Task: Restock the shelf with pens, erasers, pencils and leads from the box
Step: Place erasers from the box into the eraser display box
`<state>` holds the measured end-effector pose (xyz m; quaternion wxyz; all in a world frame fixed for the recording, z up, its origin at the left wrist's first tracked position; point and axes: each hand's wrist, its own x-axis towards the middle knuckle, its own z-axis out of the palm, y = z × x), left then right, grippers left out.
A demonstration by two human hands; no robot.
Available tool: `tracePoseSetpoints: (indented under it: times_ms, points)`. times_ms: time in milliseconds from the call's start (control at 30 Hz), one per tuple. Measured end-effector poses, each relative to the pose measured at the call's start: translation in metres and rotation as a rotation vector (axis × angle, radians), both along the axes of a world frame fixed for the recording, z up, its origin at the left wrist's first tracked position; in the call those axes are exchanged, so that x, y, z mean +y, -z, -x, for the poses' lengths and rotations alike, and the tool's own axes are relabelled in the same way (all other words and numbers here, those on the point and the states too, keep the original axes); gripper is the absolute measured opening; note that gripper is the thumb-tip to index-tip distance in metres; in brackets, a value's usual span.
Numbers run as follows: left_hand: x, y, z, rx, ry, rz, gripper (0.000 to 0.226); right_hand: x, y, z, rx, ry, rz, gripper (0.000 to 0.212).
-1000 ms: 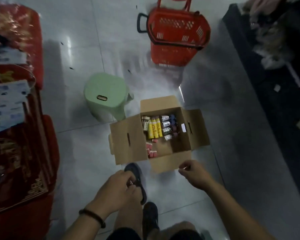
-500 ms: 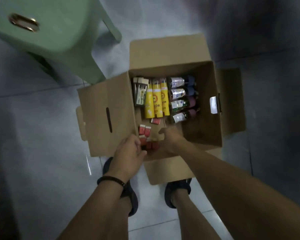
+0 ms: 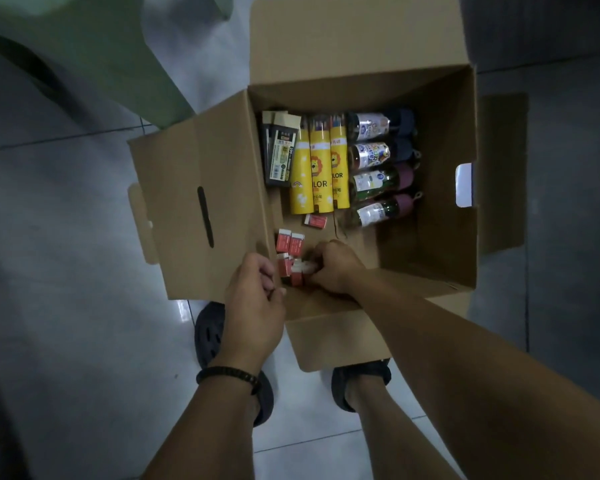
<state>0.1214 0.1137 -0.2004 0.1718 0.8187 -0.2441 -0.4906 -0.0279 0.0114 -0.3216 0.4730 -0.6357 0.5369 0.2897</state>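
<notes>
**A:** Grabbing erasers [image 3: 296, 278] first?

**B:** Yep. Head cam: right hand [image 3: 336, 266] curls round a few in the near-left corner of the box [image 3: 426, 174]. Left hand [image 3: 255, 299] curled beside, can't tell if it's holding. Next I'd guess lift out, find shelf.

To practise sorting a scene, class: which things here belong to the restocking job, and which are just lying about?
Job: cardboard box, red erasers, yellow pencil tubes, black lead boxes, clear capped tubes.
Lying about: green stool.
</notes>
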Motion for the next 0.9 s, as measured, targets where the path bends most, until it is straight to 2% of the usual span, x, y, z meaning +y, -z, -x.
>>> tracePoseSetpoints:
  times_ms: [133, 233, 333, 400, 500, 567, 700, 800, 900]
  points:
    - [0.0, -0.001, -0.001, 0.025, -0.028, -0.013, 0.042, -0.004, -0.008, 0.003, 0.011, 0.051, 0.003, 0.028]
    - [-0.003, -0.005, -0.004, 0.039, -0.031, -0.027, 0.04, -0.007, -0.023, 0.007, 0.042, 0.166, 0.042, 0.038]
    - [-0.009, -0.018, -0.008, 0.054, -0.051, -0.049, 0.024, -0.015, -0.063, 0.009, -0.02, 0.334, 0.078, 0.036]
    - [-0.015, -0.042, -0.011, 0.094, -0.111, -0.036, 0.016, -0.023, -0.106, 0.005, -0.125, 0.449, 0.012, 0.031]
    - [-0.03, -0.105, -0.019, 0.225, -0.216, 0.018, 0.012, -0.033, -0.184, -0.005, -0.321, 0.536, -0.123, 0.03]
    - [-0.04, -0.157, -0.029, 0.354, -0.294, 0.075, 0.013, -0.038, -0.239, -0.015, -0.425, 0.512, -0.14, 0.027]
    - [-0.048, -0.265, -0.057, 0.511, -0.311, 0.174, 0.037, -0.046, -0.355, -0.042, -0.556, 0.382, -0.031, 0.023]
    - [-0.039, -0.344, -0.073, 0.524, -0.305, 0.25, 0.032, -0.046, -0.447, -0.067, -0.614, 0.302, 0.059, 0.031]
    - [-0.022, -0.434, -0.081, 0.538, -0.43, 0.348, 0.029, -0.034, -0.545, -0.088, -0.665, 0.275, 0.133, 0.035]
